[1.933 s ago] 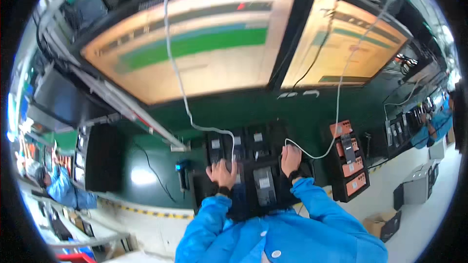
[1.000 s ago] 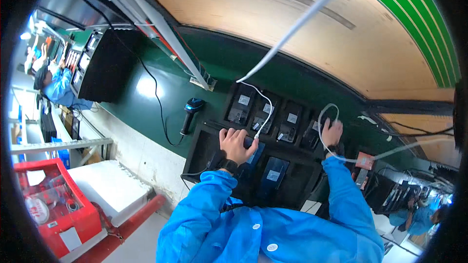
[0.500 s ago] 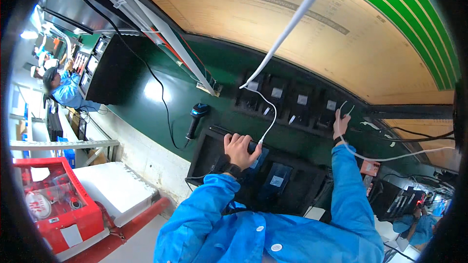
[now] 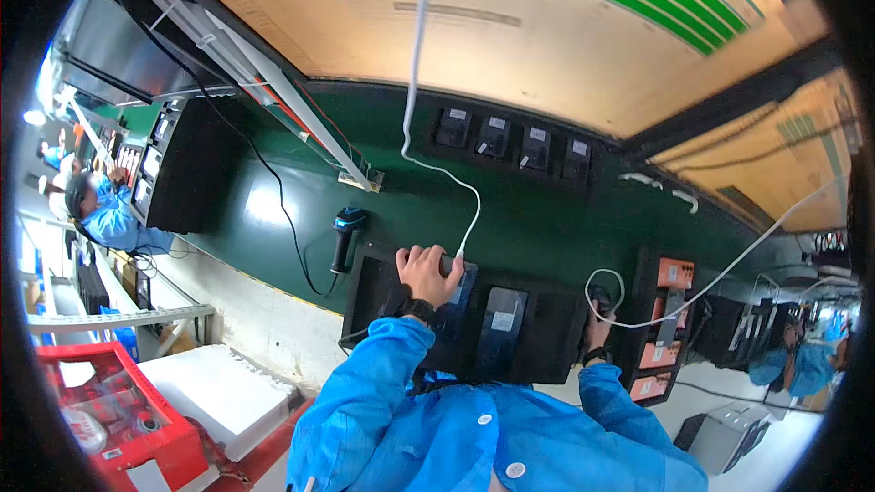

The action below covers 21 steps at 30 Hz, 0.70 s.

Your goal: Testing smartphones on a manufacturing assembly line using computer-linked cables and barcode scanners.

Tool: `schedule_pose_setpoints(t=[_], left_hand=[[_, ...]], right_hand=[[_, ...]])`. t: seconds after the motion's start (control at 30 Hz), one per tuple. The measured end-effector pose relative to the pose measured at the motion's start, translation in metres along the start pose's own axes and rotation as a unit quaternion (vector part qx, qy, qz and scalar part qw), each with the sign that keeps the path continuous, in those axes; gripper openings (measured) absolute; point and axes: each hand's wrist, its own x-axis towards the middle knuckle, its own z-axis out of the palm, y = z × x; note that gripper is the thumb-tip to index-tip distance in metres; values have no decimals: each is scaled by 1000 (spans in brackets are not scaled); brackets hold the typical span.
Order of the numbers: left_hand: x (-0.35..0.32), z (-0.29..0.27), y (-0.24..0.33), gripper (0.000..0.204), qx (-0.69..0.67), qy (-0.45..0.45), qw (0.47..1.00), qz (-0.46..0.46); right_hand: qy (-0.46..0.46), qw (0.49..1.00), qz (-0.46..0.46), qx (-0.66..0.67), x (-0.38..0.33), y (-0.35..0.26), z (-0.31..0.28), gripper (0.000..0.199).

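Now, on the tabletop (image 4: 519,228), your near tray (image 4: 554,333) of phones (image 4: 499,337) stands farther from the back tray (image 4: 557,164), your work centred on the former: right hand (image 4: 598,330) beside it, grip unclear; left hand (image 4: 427,275) grasping a dark piece (image 4: 447,264) at the white cable's (image 4: 476,205) end.

The wide head view looks down, near, onto hands (image 4: 427,277) and green bench (image 4: 529,219).

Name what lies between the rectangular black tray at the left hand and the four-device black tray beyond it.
Green tabletop, crossed by a thin white cable, shows between them in the head view.
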Motion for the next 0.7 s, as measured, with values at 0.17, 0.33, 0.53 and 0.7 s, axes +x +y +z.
schedule_pose_setpoints(t=[0.17,0.33,0.53,0.7], left_hand=[[-3,3,-4,29,4,-41,999,-10],[-7,3,-9,31,21,-48,999,-8],[-5,8,-8,31,-5,-32,999,-6],[0,-7,-13,29,-25,-66,997,-43]], right_hand=[[-143,981,-17,131,-12,-39,-25,27],[-242,928,73,276,-106,-179,-80,29],[-342,900,151,224,-199,-206,-49,31],[-347,914,90,189,-204,-214,-30,33]])
